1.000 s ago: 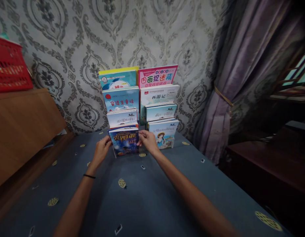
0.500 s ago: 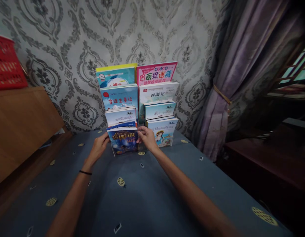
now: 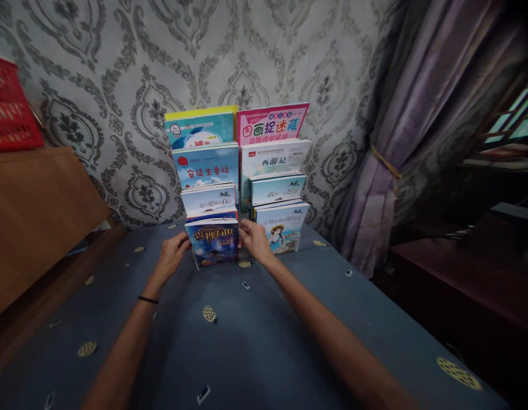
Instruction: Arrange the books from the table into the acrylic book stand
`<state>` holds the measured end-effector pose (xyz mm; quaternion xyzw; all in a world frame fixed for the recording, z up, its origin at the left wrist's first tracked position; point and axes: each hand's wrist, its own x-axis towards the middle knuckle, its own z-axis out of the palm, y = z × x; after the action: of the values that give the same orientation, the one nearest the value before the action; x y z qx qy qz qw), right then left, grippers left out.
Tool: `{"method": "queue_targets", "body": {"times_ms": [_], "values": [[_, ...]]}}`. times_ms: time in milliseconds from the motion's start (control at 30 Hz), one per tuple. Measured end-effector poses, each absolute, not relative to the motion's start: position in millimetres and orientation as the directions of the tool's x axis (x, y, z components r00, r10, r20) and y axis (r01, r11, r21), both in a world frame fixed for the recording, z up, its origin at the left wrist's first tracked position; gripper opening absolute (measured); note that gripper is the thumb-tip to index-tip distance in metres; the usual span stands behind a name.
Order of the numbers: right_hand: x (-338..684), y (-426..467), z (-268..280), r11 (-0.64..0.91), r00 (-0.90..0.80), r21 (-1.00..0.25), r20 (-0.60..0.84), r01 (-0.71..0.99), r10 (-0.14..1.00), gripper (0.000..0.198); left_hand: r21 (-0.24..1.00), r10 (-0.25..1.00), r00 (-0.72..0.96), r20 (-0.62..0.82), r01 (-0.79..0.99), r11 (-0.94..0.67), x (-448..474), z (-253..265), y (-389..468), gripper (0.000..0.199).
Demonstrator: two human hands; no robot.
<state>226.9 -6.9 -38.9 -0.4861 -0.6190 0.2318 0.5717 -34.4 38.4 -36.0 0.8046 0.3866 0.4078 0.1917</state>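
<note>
A dark blue book [image 3: 216,246] with gold lettering stands upright at the front of the left row of books. My left hand [image 3: 173,250] is closed at its left edge, fingers bent and partly behind it. At the opposite edge, my right hand [image 3: 253,238] has its fingers bent and pressed against the side of the book. Behind it rise a pale book [image 3: 210,199], a blue book [image 3: 206,165] and a teal book [image 3: 199,130], stepped upward. A pale blue book [image 3: 285,228] with a drawn girl fronts the right row, close to my right hand.
The books stand on a dark blue cloth [image 3: 247,341] with pineapple prints, against a patterned wall [image 3: 157,91]. A red basket [image 3: 12,108] sits on a wooden cabinet [image 3: 42,210] at left. A tied purple curtain [image 3: 375,188] hangs at right.
My right thumb and fingers have shifted slightly from the dark blue book's front to its right edge. My left hand stays at the left edge. The view has moved slightly.
</note>
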Motion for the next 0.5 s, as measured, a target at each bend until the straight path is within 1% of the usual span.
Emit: {"method": "queue_targets", "body": {"times_ms": [133, 500], "values": [[226.7, -8.6, -37.4, 0.423, 0.121, -0.833, 0.49, 0.358, 0.863, 0.01, 0.576, 0.76, 0.397, 0.514, 0.496, -0.649, -33.4, -32.7, 35.1, 0.023], [226.4, -6.5, -38.0, 0.415, 0.133, -0.826, 0.493, 0.382, 0.86, 0.008, 0.365, 0.741, 0.412, 0.531, 0.677, -0.639, -34.3, -29.6, 36.9, 0.026]]}}
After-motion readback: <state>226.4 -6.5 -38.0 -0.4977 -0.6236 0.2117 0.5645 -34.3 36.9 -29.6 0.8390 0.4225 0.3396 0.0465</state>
